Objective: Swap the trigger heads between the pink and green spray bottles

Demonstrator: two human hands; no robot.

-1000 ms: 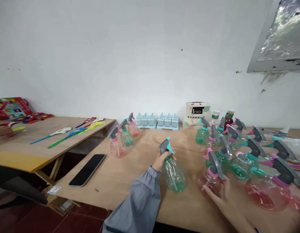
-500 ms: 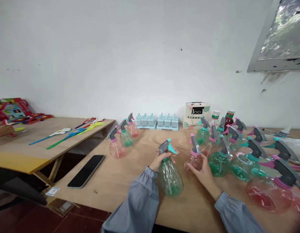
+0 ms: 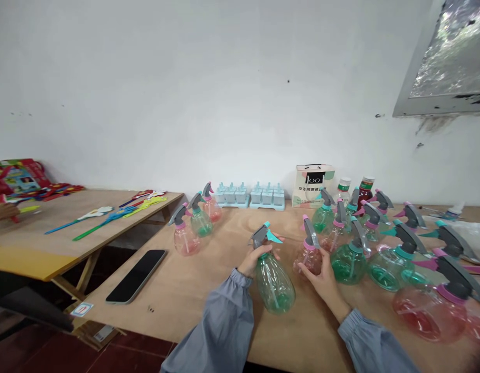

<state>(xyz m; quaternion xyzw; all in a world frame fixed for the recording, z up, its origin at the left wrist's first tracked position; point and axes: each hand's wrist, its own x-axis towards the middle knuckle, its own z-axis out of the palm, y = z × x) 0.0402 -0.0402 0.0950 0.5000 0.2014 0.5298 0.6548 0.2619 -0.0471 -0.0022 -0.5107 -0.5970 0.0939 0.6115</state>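
Observation:
My left hand is closed around the neck of a green spray bottle, which has a grey head and a turquoise trigger. The bottle leans, its base toward the lower right. My right hand wraps the side of a pink spray bottle that stands upright with a grey head. Just right of that hand is another green spray bottle. Farther left stand a pink spray bottle, a green one and a second pink one.
Several more spray bottles crowd the right side, a pink one nearest. A phone lies at the left. Popsicle molds, a paper bag and a red bottle stand by the wall. On the left table, another person's hand shows.
Little differs. Both hands keep their hold, and the green bottle in my left hand tilts slightly more, its base shifting right. The whole view has shifted slightly.

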